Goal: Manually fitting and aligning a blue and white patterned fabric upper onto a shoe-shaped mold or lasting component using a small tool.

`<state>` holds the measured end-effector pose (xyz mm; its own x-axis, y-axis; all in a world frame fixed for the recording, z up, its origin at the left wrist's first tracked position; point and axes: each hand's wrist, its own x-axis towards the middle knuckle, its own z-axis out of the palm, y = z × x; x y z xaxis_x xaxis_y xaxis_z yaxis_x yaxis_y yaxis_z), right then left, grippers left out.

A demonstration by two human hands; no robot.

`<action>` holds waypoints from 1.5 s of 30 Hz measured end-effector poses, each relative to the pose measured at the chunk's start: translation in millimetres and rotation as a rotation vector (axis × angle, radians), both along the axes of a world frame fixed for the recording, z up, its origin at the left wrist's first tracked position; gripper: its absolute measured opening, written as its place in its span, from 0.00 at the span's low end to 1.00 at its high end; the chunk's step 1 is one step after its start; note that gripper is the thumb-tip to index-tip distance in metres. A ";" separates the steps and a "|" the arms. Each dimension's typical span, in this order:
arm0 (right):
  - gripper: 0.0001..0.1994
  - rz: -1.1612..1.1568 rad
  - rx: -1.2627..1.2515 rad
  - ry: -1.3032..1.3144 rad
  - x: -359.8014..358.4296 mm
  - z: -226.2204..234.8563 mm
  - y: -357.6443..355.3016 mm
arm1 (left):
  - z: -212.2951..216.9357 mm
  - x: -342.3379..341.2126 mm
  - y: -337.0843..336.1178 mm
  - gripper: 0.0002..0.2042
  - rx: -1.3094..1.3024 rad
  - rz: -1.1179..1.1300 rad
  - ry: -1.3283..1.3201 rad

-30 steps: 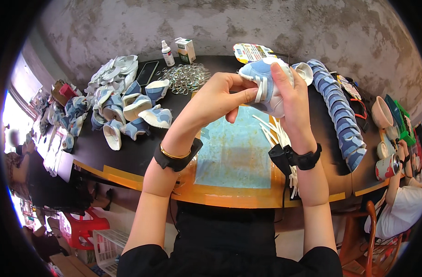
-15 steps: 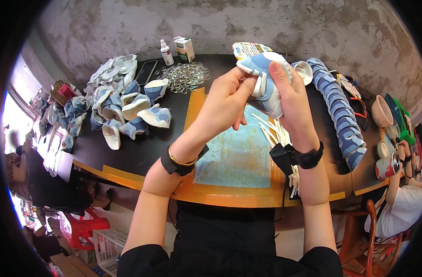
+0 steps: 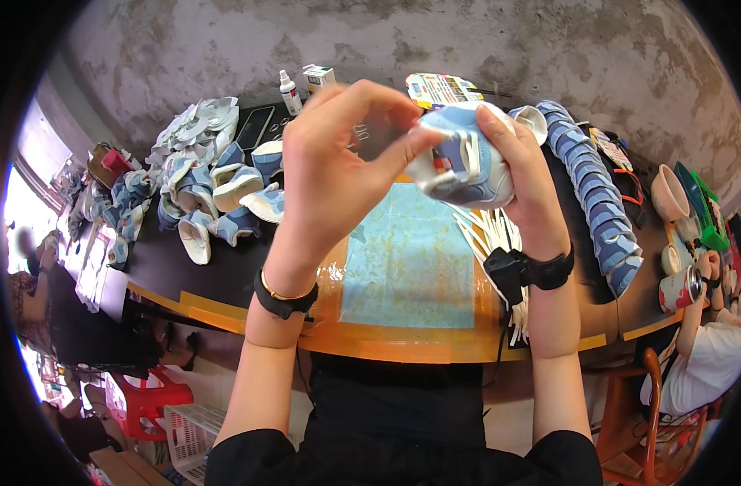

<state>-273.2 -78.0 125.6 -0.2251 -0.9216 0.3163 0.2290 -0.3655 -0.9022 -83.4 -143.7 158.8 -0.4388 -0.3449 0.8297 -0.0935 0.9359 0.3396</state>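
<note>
A small light-blue and white baby shoe (image 3: 455,120) is raised above the table, gripped by my right hand (image 3: 532,182) with the thumb along its side. Two narrow white straps (image 3: 471,154) cross its blue upper. My left hand (image 3: 326,162) is at the shoe's left edge, thumb and forefinger curved together in a pinch; motion blur hides what lies between them. Below are a pale-blue sheet (image 3: 411,267) and a bunch of thin white strips (image 3: 492,231), partly behind my right wrist. Several blue and white shoe uppers (image 3: 233,190) lie heaped at left.
A long nested row of blue shoe pieces (image 3: 589,190) runs along the right. Behind my left hand are metal rings (image 3: 362,134), a white bottle (image 3: 289,93) and a phone (image 3: 255,128). Another person's sleeve (image 3: 715,364) and a can (image 3: 680,290) are at far right.
My left hand has moved left and up, from over the shoe's front to its edge, now covering most of the rings. The shoe has turned in my right hand, showing its upper more.
</note>
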 end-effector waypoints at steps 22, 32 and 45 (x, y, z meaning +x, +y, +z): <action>0.08 -0.648 -0.351 0.911 23.5 1.7 10.3 | -29.1 -26.4 -15.7 0.19 0.102 -0.027 0.062; 0.08 -0.865 -0.513 1.066 15.5 -3.6 2.6 | -28.6 -23.0 -19.3 0.33 0.942 -0.486 0.049; 0.07 -0.748 -0.658 1.039 21.3 -2.6 6.9 | -27.0 -23.4 -14.6 0.18 0.968 -0.649 -0.023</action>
<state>-251.9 -71.1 123.0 0.0108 -0.3171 0.9483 -0.8439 -0.5116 -0.1615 -106.8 -158.3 131.8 -0.7772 -0.5345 0.3320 0.2922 0.1607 0.9428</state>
